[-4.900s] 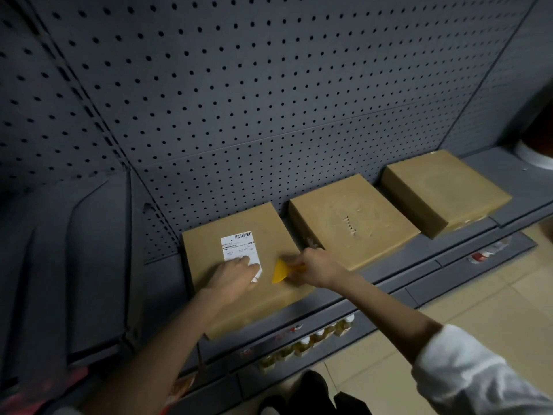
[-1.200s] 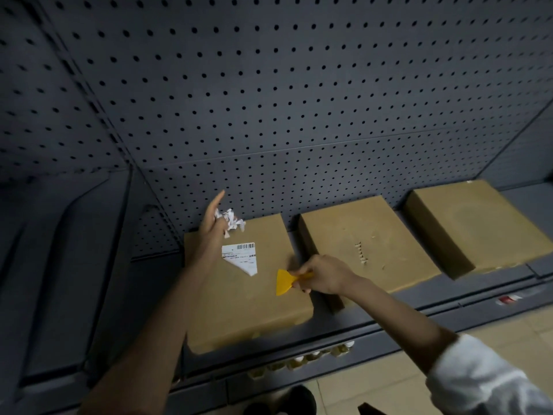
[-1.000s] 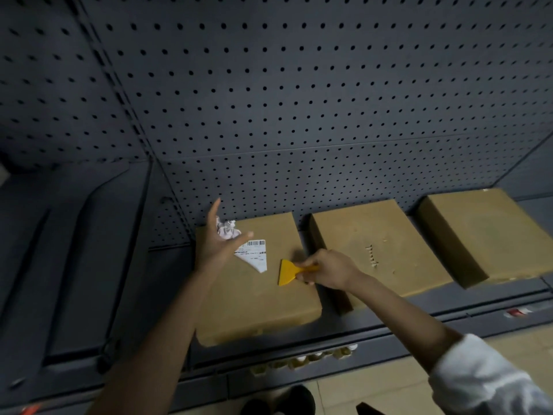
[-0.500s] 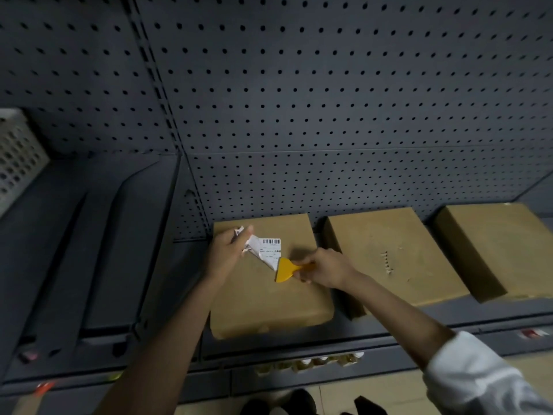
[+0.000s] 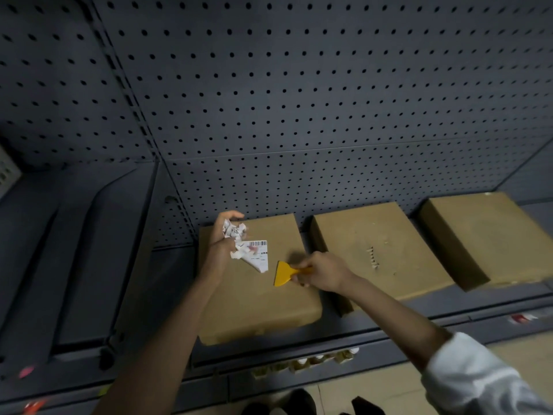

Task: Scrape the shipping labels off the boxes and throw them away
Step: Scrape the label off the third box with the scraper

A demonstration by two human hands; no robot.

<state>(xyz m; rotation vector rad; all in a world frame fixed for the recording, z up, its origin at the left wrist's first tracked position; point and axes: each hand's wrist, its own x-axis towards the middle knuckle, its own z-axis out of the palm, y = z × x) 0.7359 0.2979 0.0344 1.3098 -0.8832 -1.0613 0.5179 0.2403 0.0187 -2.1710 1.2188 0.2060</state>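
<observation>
Three brown cardboard boxes lie flat on a dark grey shelf. The left box (image 5: 257,301) carries a half-torn white shipping label (image 5: 259,256) with a barcode at its top. My left hand (image 5: 223,241) hovers at the box's back left corner and grips crumpled white label scraps (image 5: 235,235). My right hand (image 5: 321,269) holds a yellow scraper (image 5: 282,274), its blade resting on the box just right of and below the label. The middle box (image 5: 377,253) has scuff marks and no label; the right box (image 5: 484,235) is bare.
A grey pegboard wall (image 5: 299,115) rises right behind the boxes. Empty slanted shelf trays (image 5: 74,265) lie to the left. Small bottles (image 5: 314,359) stand on a lower shelf under the left box. Beige floor tiles (image 5: 374,393) and dark shoes show at the bottom.
My left hand pulled up from the label with torn scraps crumpled in it. The scraper backed slightly away to the right of the label. The view shifted left.
</observation>
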